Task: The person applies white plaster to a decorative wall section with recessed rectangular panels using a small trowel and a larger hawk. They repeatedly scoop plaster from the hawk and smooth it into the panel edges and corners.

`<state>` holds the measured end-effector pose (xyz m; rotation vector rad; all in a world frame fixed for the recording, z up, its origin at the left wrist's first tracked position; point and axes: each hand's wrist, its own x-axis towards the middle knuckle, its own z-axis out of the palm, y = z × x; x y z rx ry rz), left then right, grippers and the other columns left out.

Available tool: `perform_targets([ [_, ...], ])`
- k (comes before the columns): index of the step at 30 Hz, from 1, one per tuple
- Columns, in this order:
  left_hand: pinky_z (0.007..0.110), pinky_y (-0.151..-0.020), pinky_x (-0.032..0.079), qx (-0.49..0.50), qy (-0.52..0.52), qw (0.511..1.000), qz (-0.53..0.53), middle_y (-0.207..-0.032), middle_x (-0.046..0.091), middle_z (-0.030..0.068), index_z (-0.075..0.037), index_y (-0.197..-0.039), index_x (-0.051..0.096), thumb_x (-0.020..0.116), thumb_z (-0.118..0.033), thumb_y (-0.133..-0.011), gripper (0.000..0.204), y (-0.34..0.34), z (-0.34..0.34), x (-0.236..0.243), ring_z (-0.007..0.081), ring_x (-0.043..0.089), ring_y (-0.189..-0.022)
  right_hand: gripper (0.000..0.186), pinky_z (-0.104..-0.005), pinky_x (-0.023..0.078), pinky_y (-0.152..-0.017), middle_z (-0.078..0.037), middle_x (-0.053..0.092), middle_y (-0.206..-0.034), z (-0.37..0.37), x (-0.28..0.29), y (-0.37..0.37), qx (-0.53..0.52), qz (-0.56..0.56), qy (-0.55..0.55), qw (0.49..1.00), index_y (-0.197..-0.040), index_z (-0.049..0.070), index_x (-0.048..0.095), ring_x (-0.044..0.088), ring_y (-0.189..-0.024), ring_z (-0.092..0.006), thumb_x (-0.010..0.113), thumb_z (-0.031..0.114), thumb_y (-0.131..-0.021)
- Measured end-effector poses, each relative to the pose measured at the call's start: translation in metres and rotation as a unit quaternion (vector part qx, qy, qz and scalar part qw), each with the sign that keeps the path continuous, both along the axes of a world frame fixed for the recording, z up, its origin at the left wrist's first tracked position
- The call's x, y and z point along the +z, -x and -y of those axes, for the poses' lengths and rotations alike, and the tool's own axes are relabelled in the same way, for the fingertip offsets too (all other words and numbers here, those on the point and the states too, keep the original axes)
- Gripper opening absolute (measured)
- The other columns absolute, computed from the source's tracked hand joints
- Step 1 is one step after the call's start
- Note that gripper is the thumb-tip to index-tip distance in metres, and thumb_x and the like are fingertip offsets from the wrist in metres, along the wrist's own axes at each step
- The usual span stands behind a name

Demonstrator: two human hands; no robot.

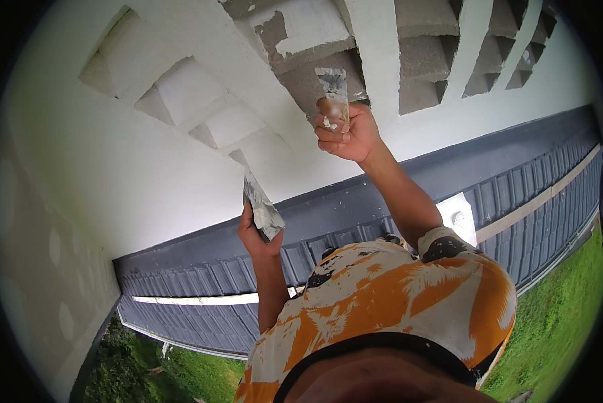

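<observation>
My right hand (347, 131) grips a putty-caked metal scraper (333, 86) at top centre of the frame, pressed into a grey recess in the white wall (147, 161); my left hand (258, 235) holds another smeared scraper (261, 205) mid-frame.

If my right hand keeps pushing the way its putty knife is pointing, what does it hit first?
The right hand points its putty knife up into a recessed block opening in the white wall. The blade would most likely meet that recess's grey, unplastered surface first; it seems already at or almost touching it, though depth is unclear.
</observation>
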<state>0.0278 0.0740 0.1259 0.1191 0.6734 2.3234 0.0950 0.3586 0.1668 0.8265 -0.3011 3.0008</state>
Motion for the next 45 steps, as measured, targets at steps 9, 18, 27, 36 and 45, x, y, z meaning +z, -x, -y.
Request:
perform_targets([
  [9,0.037,-0.075,0.058,-0.066,0.084,0.992,-0.067,-0.106,0.067,0.0160,0.006,-0.123,0.055,0.052,-0.014,-0.096,0.034,-0.010,-0.047,0.049,0.0242,0.069,-0.089,0.013,-0.0223,0.025,-0.039,-0.004,0.045,-0.072,0.041,0.017,-0.035,0.119,-0.096,0.126,0.980,-0.080,0.009,0.044,0.043,-0.052,-0.0128,0.045,0.018,-0.089],
  [18,0.038,-0.079,0.058,-0.127,0.048,0.990,-0.036,-0.108,0.067,0.0165,0.006,-0.119,0.057,0.055,-0.012,-0.094,0.030,-0.019,-0.043,0.057,0.0243,0.069,-0.091,0.027,-0.0328,0.045,-0.066,-0.013,0.061,-0.082,0.030,0.017,-0.033,-0.056,-0.075,-0.027,0.995,-0.073,0.010,0.049,0.052,-0.075,-0.0212,0.047,0.028,-0.092],
  [27,0.039,-0.079,0.057,-0.020,0.111,0.994,-0.006,-0.108,0.068,0.0159,0.005,-0.120,0.057,0.056,-0.014,-0.093,0.032,-0.007,-0.011,0.043,0.0257,0.069,-0.092,0.011,-0.0303,0.043,-0.075,-0.011,0.062,-0.099,-0.055,0.013,0.039,-0.484,0.008,-0.523,0.701,-0.087,-0.005,0.064,0.054,-0.083,-0.0190,0.057,0.005,-0.086],
  [36,0.039,-0.080,0.057,0.005,0.164,0.986,0.021,-0.109,0.067,0.0153,0.004,-0.122,0.055,0.055,-0.015,-0.093,0.034,-0.021,0.009,0.018,0.0259,0.069,-0.092,0.015,-0.0290,0.040,-0.070,-0.007,0.053,-0.080,-0.063,0.026,0.063,-0.604,-0.041,-0.577,0.547,-0.083,-0.006,0.060,0.050,-0.079,-0.0165,0.056,0.008,-0.087],
  [45,0.039,-0.080,0.057,0.008,0.143,0.989,0.032,-0.109,0.067,0.0167,0.005,-0.122,0.055,0.053,-0.015,-0.094,0.034,-0.026,0.013,0.017,0.0267,0.069,-0.091,0.017,-0.0267,0.042,-0.067,-0.006,0.063,-0.082,-0.055,0.026,0.047,-0.431,0.143,-0.441,0.774,-0.086,-0.004,0.065,0.057,-0.074,-0.0162,0.059,0.012,-0.088],
])
